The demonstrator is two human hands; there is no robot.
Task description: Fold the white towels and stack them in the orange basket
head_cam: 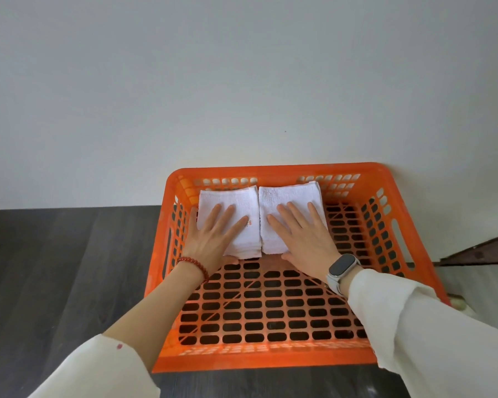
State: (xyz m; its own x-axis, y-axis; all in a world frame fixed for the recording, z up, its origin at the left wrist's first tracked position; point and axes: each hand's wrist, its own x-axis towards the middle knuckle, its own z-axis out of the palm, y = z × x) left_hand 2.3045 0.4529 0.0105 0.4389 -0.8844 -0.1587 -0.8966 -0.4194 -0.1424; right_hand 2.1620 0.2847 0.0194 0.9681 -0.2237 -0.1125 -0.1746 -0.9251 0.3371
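the white terry towels, folded into thick rectangular pads, sit in two stacks side by side at the far end of the orange perforated plastic basket (273, 170), against its back wall and toward its left corner. the left stack (236, 202) and the right stack (285, 196) touch along their inner edges, and each runs its long axis away from the person, toward the pale wall (242, 81).

the left hand (213, 239) lies flat on the left stack, fingers straight and spread, pressing down and gripping nothing; a red bead bracelet (194, 267) circles that wrist. the right hand (305, 237) lies the same way on the right stack, fingers extended and relaxed, with a grey smartwatch (342, 268) on its wrist. each hand is directly over its own stack, so neither needs to cross over.

the step looks like patting the stacks level. both piles lie directly under the palms, with the fingertips pointing along their long axis toward the back wall, so any squaring push would go straight ahead. the near half of the basket floor is bare grid, with the dark wood-grain floor (55, 268) showing beneath. no unfolded towels are in view, so how much remains is unclear.
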